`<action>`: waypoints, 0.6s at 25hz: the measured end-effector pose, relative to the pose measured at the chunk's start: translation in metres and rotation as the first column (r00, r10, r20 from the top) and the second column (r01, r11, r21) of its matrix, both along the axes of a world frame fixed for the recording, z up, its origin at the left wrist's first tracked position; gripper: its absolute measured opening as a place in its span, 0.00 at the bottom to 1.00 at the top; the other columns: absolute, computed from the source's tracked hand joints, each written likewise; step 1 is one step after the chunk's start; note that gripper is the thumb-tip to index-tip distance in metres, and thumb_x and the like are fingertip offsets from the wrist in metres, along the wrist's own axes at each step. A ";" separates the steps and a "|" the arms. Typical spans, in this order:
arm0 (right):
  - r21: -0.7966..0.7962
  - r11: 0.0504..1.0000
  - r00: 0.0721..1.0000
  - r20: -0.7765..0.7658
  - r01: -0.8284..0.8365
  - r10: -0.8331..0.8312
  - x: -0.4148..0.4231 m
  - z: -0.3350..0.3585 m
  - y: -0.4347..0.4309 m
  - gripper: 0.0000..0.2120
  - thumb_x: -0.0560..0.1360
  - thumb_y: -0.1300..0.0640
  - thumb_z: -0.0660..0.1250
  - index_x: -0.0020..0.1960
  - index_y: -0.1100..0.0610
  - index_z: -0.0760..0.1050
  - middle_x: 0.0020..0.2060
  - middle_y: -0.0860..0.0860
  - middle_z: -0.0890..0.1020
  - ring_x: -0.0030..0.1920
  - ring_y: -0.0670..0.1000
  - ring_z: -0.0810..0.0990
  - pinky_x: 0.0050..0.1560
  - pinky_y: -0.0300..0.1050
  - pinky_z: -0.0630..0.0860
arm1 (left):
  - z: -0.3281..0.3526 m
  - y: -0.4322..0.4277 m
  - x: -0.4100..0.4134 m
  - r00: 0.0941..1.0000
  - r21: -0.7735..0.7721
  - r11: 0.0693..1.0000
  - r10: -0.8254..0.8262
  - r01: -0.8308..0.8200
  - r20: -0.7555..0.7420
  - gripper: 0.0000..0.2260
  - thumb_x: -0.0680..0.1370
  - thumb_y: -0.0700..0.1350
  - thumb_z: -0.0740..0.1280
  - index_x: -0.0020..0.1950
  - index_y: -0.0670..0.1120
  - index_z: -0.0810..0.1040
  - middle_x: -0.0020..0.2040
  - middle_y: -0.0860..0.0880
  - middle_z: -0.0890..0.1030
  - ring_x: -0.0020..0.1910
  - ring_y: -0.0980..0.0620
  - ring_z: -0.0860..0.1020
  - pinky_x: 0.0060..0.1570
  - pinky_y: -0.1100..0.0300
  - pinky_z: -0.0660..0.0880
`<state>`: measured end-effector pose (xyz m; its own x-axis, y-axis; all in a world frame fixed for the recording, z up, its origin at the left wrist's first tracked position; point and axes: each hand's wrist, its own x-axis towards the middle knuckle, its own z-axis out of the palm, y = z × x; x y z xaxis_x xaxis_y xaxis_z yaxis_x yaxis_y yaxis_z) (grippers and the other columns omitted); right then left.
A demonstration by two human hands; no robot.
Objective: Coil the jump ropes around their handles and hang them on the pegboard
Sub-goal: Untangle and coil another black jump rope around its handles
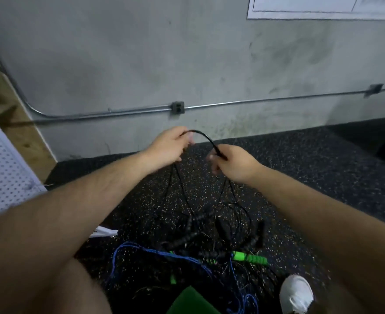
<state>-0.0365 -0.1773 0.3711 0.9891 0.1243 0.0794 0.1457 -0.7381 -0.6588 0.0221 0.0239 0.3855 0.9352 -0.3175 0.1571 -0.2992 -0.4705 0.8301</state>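
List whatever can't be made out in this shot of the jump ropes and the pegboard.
Head view only.
Black rope, pinched by the left hand and gripped by the right hand: its handles are lost in the blurred tangled pile.
Pegboard: cut off by the left edge; pegs unseen.
Green object: cut off by the bottom edge, unidentifiable.
Wall paper: cut by the top edge, print blurred.

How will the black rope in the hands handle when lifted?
Probably springy, not limp: the black rope arches between left hand and right hand. Likely light; fingers alone hold it. May snag: strands drop into the tangled pile.
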 end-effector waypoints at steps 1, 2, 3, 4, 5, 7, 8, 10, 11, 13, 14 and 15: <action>0.015 1.000 0.999 -0.051 -0.010 0.011 -0.005 0.003 -0.003 0.10 0.84 0.51 0.59 0.52 0.54 0.77 0.43 0.50 0.85 0.42 0.49 0.81 0.37 0.39 0.73 | 0.013 0.004 -0.002 0.997 -0.149 0.986 0.071 -0.067 0.020 0.11 0.86 0.47 0.58 0.45 0.51 0.76 0.33 0.54 0.69 0.32 0.56 0.69 0.36 0.54 0.73; 0.020 1.000 0.996 -0.084 -0.018 0.019 -0.009 0.002 -0.005 0.11 0.84 0.50 0.59 0.52 0.53 0.77 0.45 0.49 0.85 0.44 0.49 0.82 0.39 0.35 0.73 | 0.020 0.010 -0.004 0.991 -0.254 0.960 0.127 -0.114 0.034 0.11 0.86 0.46 0.58 0.45 0.51 0.76 0.32 0.54 0.67 0.30 0.57 0.67 0.35 0.56 0.72; 0.023 1.000 0.996 -0.091 -0.014 0.016 -0.013 0.000 -0.007 0.12 0.85 0.49 0.58 0.51 0.53 0.77 0.45 0.48 0.85 0.46 0.49 0.82 0.40 0.33 0.73 | 0.021 0.015 -0.007 0.987 -0.289 0.948 0.155 -0.135 0.045 0.12 0.86 0.46 0.58 0.45 0.50 0.76 0.31 0.54 0.66 0.29 0.57 0.66 0.35 0.56 0.70; 0.032 0.999 0.997 -0.081 -0.001 0.004 -0.016 -0.004 -0.008 0.13 0.85 0.49 0.57 0.51 0.53 0.77 0.45 0.48 0.85 0.47 0.49 0.83 0.41 0.34 0.74 | 0.015 0.019 -0.010 0.987 -0.284 0.950 0.152 -0.132 0.052 0.11 0.86 0.46 0.58 0.46 0.50 0.76 0.30 0.55 0.66 0.29 0.57 0.66 0.36 0.56 0.70; 0.043 0.999 0.998 -0.065 0.015 -0.012 -0.018 -0.006 -0.008 0.13 0.85 0.49 0.57 0.51 0.53 0.77 0.44 0.49 0.85 0.45 0.49 0.84 0.42 0.37 0.76 | 0.006 0.023 -0.014 0.989 -0.247 0.962 0.136 -0.120 0.050 0.11 0.86 0.47 0.58 0.47 0.50 0.76 0.30 0.56 0.67 0.29 0.57 0.66 0.37 0.55 0.71; 0.101 0.993 0.998 -0.017 0.060 -0.059 -0.015 -0.003 -0.005 0.13 0.85 0.49 0.57 0.53 0.54 0.77 0.41 0.50 0.85 0.41 0.49 0.85 0.42 0.41 0.78 | -0.010 0.026 -0.020 0.994 -0.133 0.985 0.111 -0.108 0.020 0.11 0.86 0.50 0.57 0.49 0.51 0.77 0.33 0.56 0.69 0.33 0.56 0.68 0.39 0.54 0.73; 0.159 0.984 0.997 -0.004 0.081 -0.081 -0.012 0.000 -0.004 0.12 0.85 0.50 0.57 0.56 0.55 0.76 0.40 0.51 0.85 0.39 0.49 0.85 0.42 0.42 0.79 | -0.015 0.026 -0.021 0.994 -0.116 0.987 0.111 -0.110 -0.002 0.11 0.86 0.50 0.56 0.51 0.51 0.77 0.34 0.56 0.69 0.34 0.56 0.68 0.39 0.55 0.72; 0.267 0.960 0.996 0.009 0.088 -0.093 -0.007 0.004 -0.001 0.11 0.85 0.50 0.58 0.61 0.56 0.73 0.40 0.52 0.86 0.38 0.52 0.86 0.46 0.48 0.82 | -0.014 0.024 -0.018 0.993 -0.234 0.965 0.109 -0.117 -0.047 0.12 0.86 0.48 0.55 0.53 0.49 0.77 0.33 0.55 0.67 0.32 0.56 0.66 0.36 0.57 0.68; 0.283 0.955 0.996 0.012 0.086 -0.093 -0.006 0.004 0.000 0.11 0.84 0.51 0.59 0.61 0.57 0.72 0.40 0.51 0.86 0.38 0.52 0.86 0.49 0.51 0.82 | -0.011 0.023 -0.014 0.991 -0.311 0.942 0.109 -0.126 -0.072 0.12 0.87 0.47 0.55 0.54 0.48 0.77 0.32 0.55 0.66 0.31 0.56 0.64 0.34 0.58 0.65; 0.213 0.972 0.993 0.036 0.101 -0.111 0.000 -0.002 -0.001 0.11 0.84 0.50 0.60 0.59 0.56 0.74 0.43 0.49 0.86 0.44 0.50 0.85 0.54 0.51 0.80 | -0.008 0.021 -0.006 0.989 -0.412 0.902 0.090 -0.131 -0.117 0.12 0.87 0.45 0.55 0.54 0.46 0.77 0.32 0.54 0.65 0.29 0.57 0.63 0.32 0.59 0.62; 0.142 0.983 0.989 0.069 0.119 -0.130 0.003 -0.006 -0.001 0.12 0.84 0.49 0.60 0.59 0.55 0.77 0.47 0.49 0.84 0.48 0.49 0.83 0.56 0.50 0.78 | -0.010 0.019 -0.002 0.989 -0.437 0.891 0.069 -0.119 -0.128 0.11 0.87 0.45 0.55 0.54 0.46 0.77 0.31 0.55 0.65 0.28 0.57 0.62 0.32 0.59 0.61; 0.082 0.985 0.981 0.108 0.153 -0.161 0.007 -0.008 -0.001 0.13 0.83 0.48 0.61 0.59 0.54 0.78 0.50 0.50 0.82 0.50 0.50 0.80 0.56 0.48 0.77 | -0.013 0.018 0.001 0.989 -0.448 0.888 0.044 -0.104 -0.143 0.11 0.87 0.45 0.55 0.54 0.46 0.77 0.31 0.55 0.66 0.28 0.57 0.62 0.32 0.59 0.60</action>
